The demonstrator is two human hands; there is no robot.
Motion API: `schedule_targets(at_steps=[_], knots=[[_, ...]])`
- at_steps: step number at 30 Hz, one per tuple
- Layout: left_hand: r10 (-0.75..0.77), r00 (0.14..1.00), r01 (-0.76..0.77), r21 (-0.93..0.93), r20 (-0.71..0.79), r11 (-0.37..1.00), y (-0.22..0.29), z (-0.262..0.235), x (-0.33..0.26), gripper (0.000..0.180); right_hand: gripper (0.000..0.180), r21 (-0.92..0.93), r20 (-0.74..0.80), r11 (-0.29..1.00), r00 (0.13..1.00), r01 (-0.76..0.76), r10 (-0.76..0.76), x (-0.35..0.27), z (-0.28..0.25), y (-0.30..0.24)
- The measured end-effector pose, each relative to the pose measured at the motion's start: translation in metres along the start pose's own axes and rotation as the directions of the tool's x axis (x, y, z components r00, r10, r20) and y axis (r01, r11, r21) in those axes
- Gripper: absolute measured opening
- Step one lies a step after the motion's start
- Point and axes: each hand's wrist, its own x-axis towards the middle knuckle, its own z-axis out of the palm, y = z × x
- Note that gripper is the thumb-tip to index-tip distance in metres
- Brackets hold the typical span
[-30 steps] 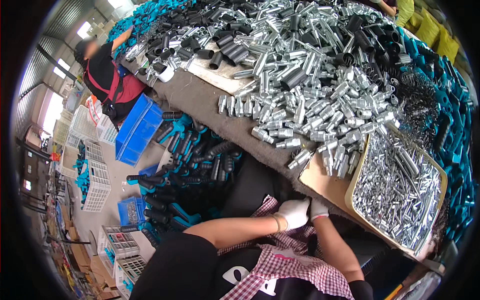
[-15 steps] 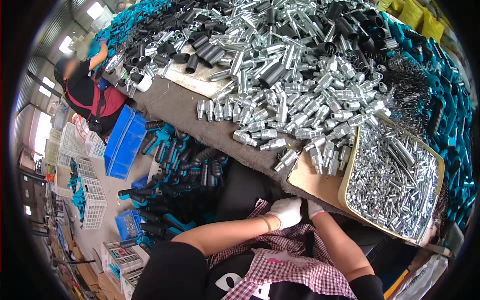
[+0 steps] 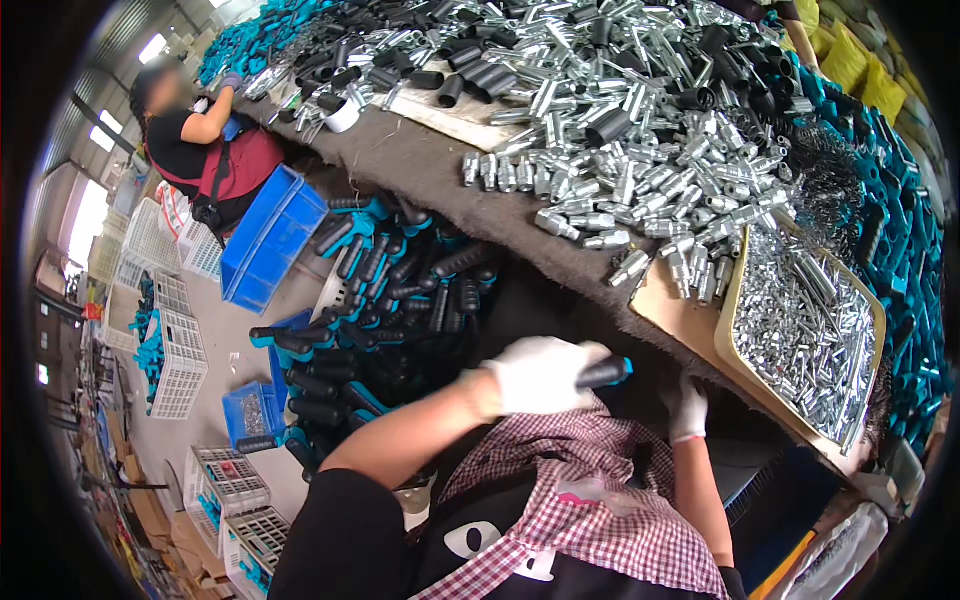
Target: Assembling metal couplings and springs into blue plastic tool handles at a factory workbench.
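Head view: gloved hands at lap, below desk (image 3: 420,165) edge.
Left hand (image 3: 540,375) closed around black-and-teal handle (image 3: 606,372), held over checked apron (image 3: 590,490); right hand (image 3: 686,410) just beside, grip unclear. Tray of metal fittings (image 3: 810,330) on desk to the right.

Grey-covered bench (image 3: 420,170): heaped silver fittings (image 3: 640,130), black sleeves (image 3: 480,75), perhaps cardboard tray (image 3: 745,290).

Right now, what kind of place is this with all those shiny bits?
It looks like a workshop or small factory where parts are put together. A long table is heaped with silver metal fittings, black and teal handles are piled below it, and crates stand on the floor.
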Motion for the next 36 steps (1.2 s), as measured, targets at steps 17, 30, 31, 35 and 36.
schedule_targets(at_steps=[17,30,31,35,36], knots=[[-0.193,0.237,0.606,-0.010,-0.952,0.795,-0.164,-0.134,-0.129,0.052,0.031,-0.068,0.004,0.988,0.990,-0.140,0.141,-0.025,0.004,0.011],[-0.321,0.244,0.560,-0.138,-0.915,0.817,-0.256,-0.143,-0.071,0.047,0.033,-0.031,0.012,0.990,0.990,-0.139,0.140,-0.027,-0.012,0.023],[-0.282,0.243,0.534,-0.115,-0.928,0.838,-0.254,-0.149,-0.087,0.046,0.033,-0.035,0.022,0.989,0.989,-0.144,0.145,-0.025,-0.009,0.021],[-0.167,0.213,0.551,-0.022,-0.963,0.834,-0.216,-0.164,-0.151,0.048,0.030,-0.041,-0.013,0.982,0.983,-0.182,0.182,-0.012,-0.016,0.036],[-0.198,0.193,0.615,-0.039,-0.961,0.787,-0.195,-0.166,-0.161,0.048,0.029,-0.093,-0.019,0.982,0.987,-0.162,0.161,-0.007,-0.022,0.046]])
